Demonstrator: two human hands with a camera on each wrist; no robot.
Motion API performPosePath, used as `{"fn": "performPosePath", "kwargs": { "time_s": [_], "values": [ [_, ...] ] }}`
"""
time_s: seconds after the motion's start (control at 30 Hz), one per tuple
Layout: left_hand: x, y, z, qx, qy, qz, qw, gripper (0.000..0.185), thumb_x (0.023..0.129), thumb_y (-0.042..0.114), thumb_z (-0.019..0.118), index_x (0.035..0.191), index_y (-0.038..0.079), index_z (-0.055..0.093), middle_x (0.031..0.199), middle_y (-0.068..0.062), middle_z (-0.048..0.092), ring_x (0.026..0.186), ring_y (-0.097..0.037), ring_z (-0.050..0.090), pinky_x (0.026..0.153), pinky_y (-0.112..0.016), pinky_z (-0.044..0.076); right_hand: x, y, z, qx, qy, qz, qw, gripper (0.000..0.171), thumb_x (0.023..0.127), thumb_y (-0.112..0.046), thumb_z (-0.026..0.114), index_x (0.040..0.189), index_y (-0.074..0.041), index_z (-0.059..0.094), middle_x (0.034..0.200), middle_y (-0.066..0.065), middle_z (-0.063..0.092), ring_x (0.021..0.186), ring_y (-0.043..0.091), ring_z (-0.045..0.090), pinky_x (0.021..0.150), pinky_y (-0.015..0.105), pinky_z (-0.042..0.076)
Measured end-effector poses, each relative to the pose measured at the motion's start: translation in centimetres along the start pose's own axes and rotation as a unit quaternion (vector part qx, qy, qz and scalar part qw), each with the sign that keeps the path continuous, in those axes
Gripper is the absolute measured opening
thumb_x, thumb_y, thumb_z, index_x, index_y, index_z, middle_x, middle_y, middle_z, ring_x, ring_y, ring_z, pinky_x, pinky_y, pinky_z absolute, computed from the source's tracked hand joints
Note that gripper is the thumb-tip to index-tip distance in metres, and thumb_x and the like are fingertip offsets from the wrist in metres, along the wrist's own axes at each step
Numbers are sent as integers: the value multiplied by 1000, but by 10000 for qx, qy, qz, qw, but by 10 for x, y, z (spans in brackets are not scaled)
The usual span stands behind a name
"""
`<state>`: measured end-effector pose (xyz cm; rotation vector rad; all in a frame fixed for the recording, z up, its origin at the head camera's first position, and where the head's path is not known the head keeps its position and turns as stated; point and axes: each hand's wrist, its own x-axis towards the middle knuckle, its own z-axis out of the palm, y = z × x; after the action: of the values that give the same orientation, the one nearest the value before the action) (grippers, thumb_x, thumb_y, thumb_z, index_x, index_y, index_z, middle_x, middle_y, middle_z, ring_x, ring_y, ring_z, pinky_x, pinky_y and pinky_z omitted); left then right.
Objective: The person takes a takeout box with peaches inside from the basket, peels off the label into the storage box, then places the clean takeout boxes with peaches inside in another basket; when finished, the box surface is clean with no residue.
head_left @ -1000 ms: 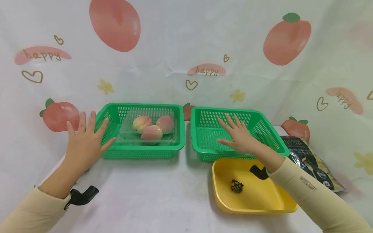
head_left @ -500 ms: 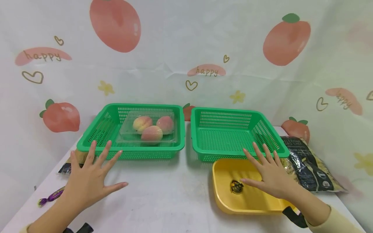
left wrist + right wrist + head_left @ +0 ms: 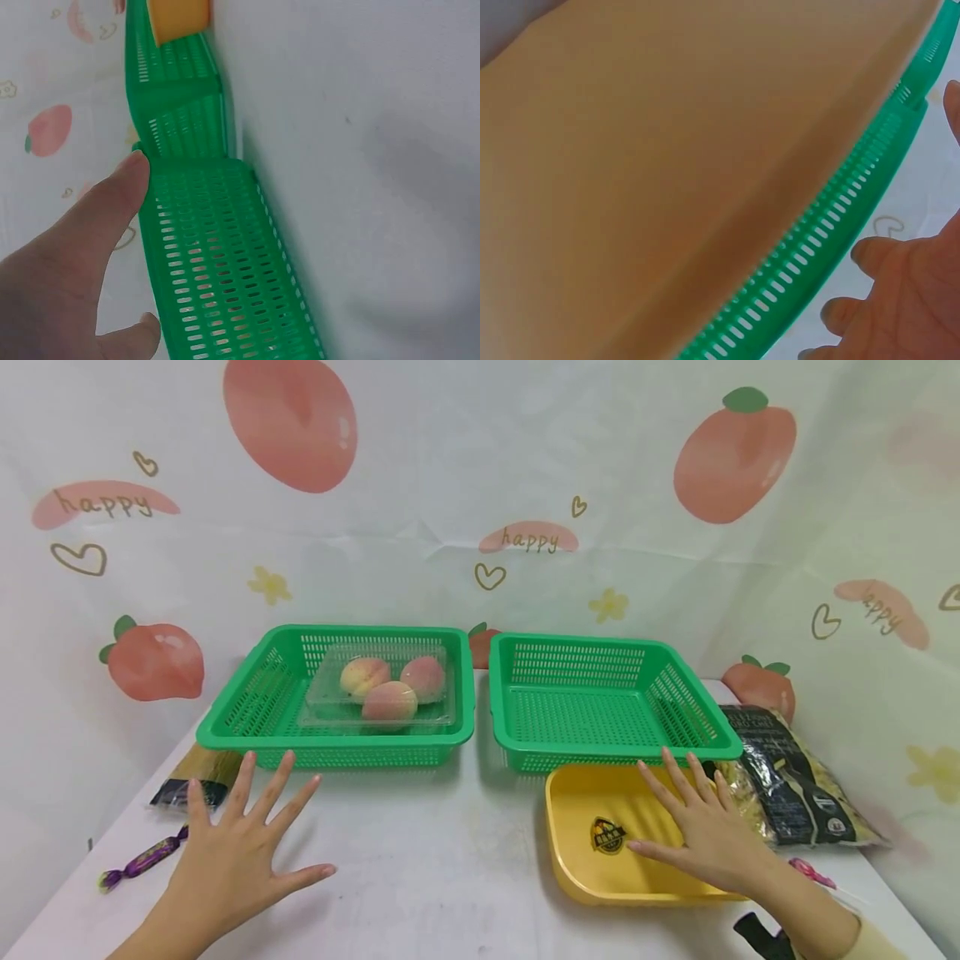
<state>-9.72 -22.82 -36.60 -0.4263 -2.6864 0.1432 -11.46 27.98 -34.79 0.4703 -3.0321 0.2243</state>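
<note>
Head view: both hands hover palm down over a white table, fingers spread wide, neither holding anything. The right hand (image 3: 705, 839) hangs over the right half of a yellow tray (image 3: 581, 860), which sits at the near right of the table; the tray lies directly under that hand and reaches out to its left. The tray's far edge sits just in front of an empty green basket (image 3: 600, 710). The left hand (image 3: 236, 852) hovers over bare table, well apart from the tray, so the right hand is plainly the nearer one. Just beyond the left fingertips stands a second green basket (image 3: 247, 710) holding a clear clamshell box of peaches (image 3: 386, 689). A purple wrapped candy (image 3: 142, 860) lies just left of the left hand. A dark pasta bag (image 3: 795, 793) lies right of the tray.
</note>
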Motion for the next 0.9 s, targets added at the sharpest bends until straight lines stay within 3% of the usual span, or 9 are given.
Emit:
{"fn": "performPosePath", "kwargs": {
  "time_s": [0.17, 0.33, 0.77, 0.9],
  "values": [
    [1, 1, -4, -42, 40, -40, 10000, 99, 65, 86, 45, 146, 31, 30, 158, -3, 14, 145, -36, 2, 101, -76, -6, 1, 2, 0, 85, -45, 56, 9999, 89, 82, -59, 56, 151, -24, 13, 157, 13, -3, 142, 45, -5, 109, 59, -19],
    [3, 2, -5, -54, -13, -52, 10000, 100, 64, 85, 46, 147, 32, 27, 158, -3, 11, 145, -36, 0, 102, -71, -15, -1, 4, 3, 149, -64, 98, 9998, 89, 83, -59, 56, 151, -23, 12, 157, 14, -3, 142, 43, -8, 109, 60, -19],
    [2, 2, -6, -82, 49, -45, 9999, 99, 65, 85, 46, 146, 33, 27, 158, -2, 12, 145, -36, 1, 102, -72, -12, -2, 6, 2, 251, -150, 173, 9994, 88, 83, -59, 56, 151, -25, 12, 157, 16, -1, 141, 46, -6, 109, 62, -16],
    [2, 2, -7, -71, 46, -49, 10000, 99, 65, 86, 45, 146, 33, 27, 158, -2, 12, 145, -36, 1, 101, -75, -8, 0, 7, -1, 376, -206, 150, 9990, 87, 84, -57, 57, 151, -24, 14, 156, 19, 5, 141, 46, -4, 109, 64, -11]
  ]
}}
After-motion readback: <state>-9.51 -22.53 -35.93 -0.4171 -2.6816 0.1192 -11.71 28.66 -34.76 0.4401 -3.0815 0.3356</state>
